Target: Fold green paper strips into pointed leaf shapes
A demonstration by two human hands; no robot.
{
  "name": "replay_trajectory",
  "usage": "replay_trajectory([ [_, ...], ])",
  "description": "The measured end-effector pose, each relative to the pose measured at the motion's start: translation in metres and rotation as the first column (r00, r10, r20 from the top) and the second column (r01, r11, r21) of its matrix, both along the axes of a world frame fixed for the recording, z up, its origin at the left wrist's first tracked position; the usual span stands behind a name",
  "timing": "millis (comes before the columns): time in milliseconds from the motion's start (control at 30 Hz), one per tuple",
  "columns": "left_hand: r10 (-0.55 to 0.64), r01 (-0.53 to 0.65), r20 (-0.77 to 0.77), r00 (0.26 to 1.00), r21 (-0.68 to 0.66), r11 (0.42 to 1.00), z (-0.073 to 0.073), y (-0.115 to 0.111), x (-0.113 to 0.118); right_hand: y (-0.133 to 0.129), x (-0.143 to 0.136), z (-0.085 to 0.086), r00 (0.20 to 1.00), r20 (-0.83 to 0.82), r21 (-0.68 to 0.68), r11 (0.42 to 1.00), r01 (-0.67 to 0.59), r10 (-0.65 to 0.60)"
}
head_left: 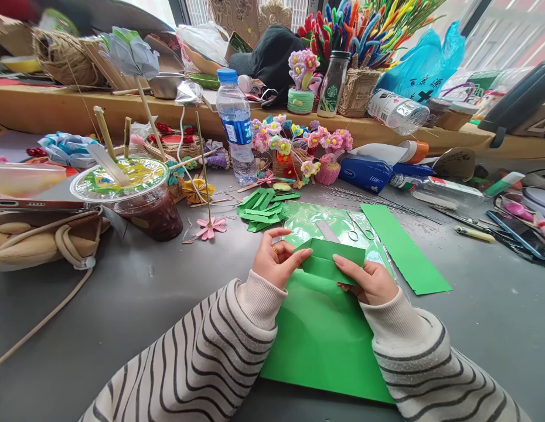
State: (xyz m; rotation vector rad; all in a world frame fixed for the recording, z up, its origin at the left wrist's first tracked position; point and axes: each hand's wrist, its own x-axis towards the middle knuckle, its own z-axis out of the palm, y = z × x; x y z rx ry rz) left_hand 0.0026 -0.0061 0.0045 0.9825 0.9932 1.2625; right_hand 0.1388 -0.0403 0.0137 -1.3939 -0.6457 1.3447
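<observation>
Between both hands I hold a small piece of folded green paper (329, 264), with crease lines running along its length. My left hand (279, 258) pinches its left end, thumb on the near face. On the right end, my right hand (367, 278) grips it with the thumb on top and the fingers underneath. Below lies a large green sheet (325, 340) in a clear, shiny sleeve. Small scissors (359, 227) and a ruler (327, 231) rest on its far part. A green paper strip (404, 246) lies to the right, and folded green pieces (264, 208) are heaped at the far left.
A lidded cup of dark drink (145, 205) stands at left, near a pink paper flower (210, 227). Behind are a water bottle (236, 126) and crocheted flowers (299, 140). Thin wires (382, 202), a cutter knife (474, 234) and a phone (521, 234) lie at right.
</observation>
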Motion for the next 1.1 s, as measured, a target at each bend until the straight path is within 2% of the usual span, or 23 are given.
replay_trajectory([
  [467,0.002,-0.006,-0.099,0.995,-0.045,0.999,0.0027,-0.0013,0.0004,0.0004,0.0009,0.0017,1.0,0.004,-0.019,0.999,-0.029,0.029],
  [733,-0.003,-0.001,-0.142,0.99,-0.032,0.999,0.0074,-0.0026,-0.0014,0.0019,0.0031,-0.0052,0.997,0.072,0.018,1.0,-0.006,0.005],
  [900,-0.065,0.057,-0.172,0.983,-0.051,0.997,0.0055,-0.002,-0.0018,0.0021,0.0025,-0.0059,0.998,0.062,0.028,1.0,0.013,-0.014],
  [1100,-0.154,0.148,-0.095,0.983,-0.073,0.986,0.0036,-0.0042,-0.0001,0.0007,0.0026,-0.0011,0.999,-0.014,0.046,0.998,0.044,-0.044],
])
